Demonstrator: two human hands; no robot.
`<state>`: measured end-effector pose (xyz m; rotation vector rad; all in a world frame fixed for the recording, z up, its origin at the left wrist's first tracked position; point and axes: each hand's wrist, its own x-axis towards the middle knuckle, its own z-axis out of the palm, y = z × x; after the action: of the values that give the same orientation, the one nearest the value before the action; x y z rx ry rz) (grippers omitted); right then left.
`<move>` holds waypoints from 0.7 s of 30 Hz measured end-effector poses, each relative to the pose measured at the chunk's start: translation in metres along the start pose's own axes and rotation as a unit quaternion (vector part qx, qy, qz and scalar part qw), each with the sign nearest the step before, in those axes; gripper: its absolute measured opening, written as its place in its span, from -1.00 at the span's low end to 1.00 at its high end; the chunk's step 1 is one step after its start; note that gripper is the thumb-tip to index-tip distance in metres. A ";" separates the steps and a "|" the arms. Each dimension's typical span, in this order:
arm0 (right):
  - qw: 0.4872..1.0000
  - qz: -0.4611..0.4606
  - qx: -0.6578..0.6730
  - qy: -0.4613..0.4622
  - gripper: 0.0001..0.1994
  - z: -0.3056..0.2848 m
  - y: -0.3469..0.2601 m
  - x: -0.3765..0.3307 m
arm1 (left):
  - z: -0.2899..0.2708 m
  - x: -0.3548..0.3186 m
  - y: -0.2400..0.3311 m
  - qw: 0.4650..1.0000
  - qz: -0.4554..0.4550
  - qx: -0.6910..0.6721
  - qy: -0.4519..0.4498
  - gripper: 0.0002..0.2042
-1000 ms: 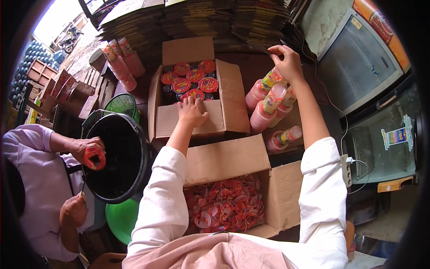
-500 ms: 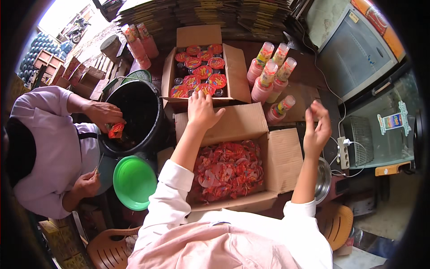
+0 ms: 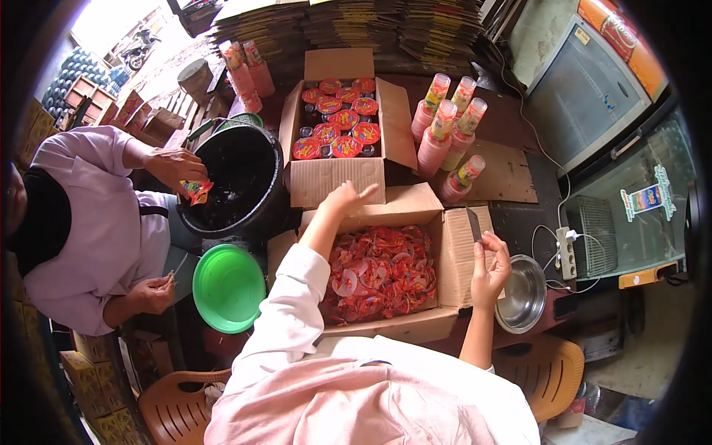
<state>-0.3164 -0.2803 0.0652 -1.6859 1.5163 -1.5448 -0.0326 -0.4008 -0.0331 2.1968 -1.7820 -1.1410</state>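
Note:
My left hand (image 3: 344, 200) is open over the near flap of a cardboard box (image 3: 295, 133), thumb stretched to the right. That box holds several sealed cups with round red lids (image 3: 343, 119). My raised right hand (image 3: 491, 274) pinches a thin dark blade-like strip (image 3: 475, 225), pointing up; its exact kind is unclear. Below and between my hands stands a second open carton (image 3: 400, 325), filled with red printed plastic lid scraps (image 3: 382, 274). The right hand is in front of this carton's right flap.
A co-worker (image 3: 111, 222) at left holds a red-lidded cup (image 3: 196, 190) over a black bucket (image 3: 276, 189). A green basin (image 3: 228, 289) stands nearby. Stacked pink cups (image 3: 434, 152) and a steel bowl (image 3: 521, 297) are at right, with a power strip (image 3: 567, 254) beyond.
The far box's near flap now lies folded outward. My left hand has shifted down and right from the box edge. My right hand has lowered leftward, and the dark strip now shows in it.

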 end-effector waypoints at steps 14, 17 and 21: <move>0.999 -0.007 -0.045 0.020 -0.91 -0.001 0.004 0.010 | -0.013 0.099 -0.012 0.609 -0.273 -0.734 0.128 -0.04; 0.998 -0.005 -0.057 0.020 -0.91 -0.001 0.012 0.012 | -0.017 0.095 -0.009 0.592 -0.155 -0.786 0.087 -0.25; 0.999 0.007 -0.040 0.016 -0.91 0.008 0.015 0.015 | -0.032 0.079 0.003 0.532 -0.120 -0.831 0.107 -0.35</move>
<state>-0.3190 -0.3014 0.0571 -1.6985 1.6211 -1.5297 -0.0135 -0.4830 -0.0472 1.0376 0.2096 -1.3972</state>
